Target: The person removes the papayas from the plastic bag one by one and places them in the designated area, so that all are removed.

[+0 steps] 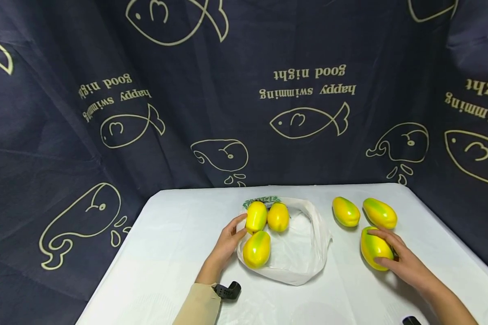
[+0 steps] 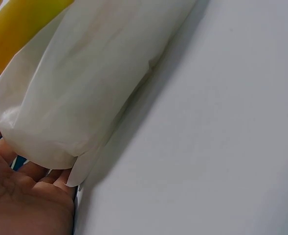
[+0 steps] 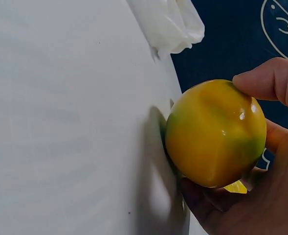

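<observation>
A white plastic bag (image 1: 297,275) lies wide open on the table, its rim rolled into a ring. Inside it are three yellow-green papayas, the front one (image 1: 257,249) near the rim. At the bag's left side, my left hand (image 1: 227,241) holds the rim; in the left wrist view its fingers go behind the plastic (image 2: 85,88). To the right of the bag, my right hand (image 1: 402,259) grips another papaya (image 1: 372,248), thumb on one side and fingers on the other. The right wrist view shows this papaya (image 3: 214,134) close to the tabletop; whether it touches is unclear.
Two more papayas, one to the left (image 1: 345,211) and one to the right (image 1: 380,213), lie just beyond my right hand. A white cloth covers the table (image 1: 179,234). Behind it hangs a dark blue curtain (image 1: 227,90) with fish and whale drawings.
</observation>
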Tool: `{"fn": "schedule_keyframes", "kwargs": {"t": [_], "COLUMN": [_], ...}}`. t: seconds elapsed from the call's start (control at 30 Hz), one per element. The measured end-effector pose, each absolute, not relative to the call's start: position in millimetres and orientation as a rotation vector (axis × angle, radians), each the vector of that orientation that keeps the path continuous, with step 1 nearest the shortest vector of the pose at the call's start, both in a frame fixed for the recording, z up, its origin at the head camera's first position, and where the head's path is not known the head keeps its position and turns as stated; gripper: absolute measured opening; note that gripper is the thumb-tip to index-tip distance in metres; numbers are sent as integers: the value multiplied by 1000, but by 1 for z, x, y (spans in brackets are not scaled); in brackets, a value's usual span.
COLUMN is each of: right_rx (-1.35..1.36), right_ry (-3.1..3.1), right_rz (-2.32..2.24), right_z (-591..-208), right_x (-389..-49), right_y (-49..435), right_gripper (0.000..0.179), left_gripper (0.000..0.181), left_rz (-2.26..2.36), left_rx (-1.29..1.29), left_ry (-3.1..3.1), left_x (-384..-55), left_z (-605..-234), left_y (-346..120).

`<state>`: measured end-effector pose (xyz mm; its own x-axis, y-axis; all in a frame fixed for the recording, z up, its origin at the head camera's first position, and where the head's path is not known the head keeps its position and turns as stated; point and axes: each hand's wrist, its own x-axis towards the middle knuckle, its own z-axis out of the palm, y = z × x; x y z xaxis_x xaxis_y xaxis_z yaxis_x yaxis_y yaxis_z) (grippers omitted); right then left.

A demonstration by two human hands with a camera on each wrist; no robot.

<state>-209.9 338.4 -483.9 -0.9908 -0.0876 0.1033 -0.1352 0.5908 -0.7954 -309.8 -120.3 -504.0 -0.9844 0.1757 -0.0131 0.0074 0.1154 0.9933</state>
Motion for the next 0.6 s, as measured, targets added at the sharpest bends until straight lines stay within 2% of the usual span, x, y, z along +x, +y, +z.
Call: {"fn": "schedule_keyframes", "kwargs": {"t": [0.6], "right_rx": [213], "right_ry": [-2648], "right_rz": [1355], "right_z": [-489], "right_x": [-207], "right_y": [337], "right_gripper": [59], "left_gripper": [48], "left_rz": [1990], "left_rx": [203], "left_ry": [2259], "left_x": [-308], "left_z": [-501], "left_y": [-120]}}
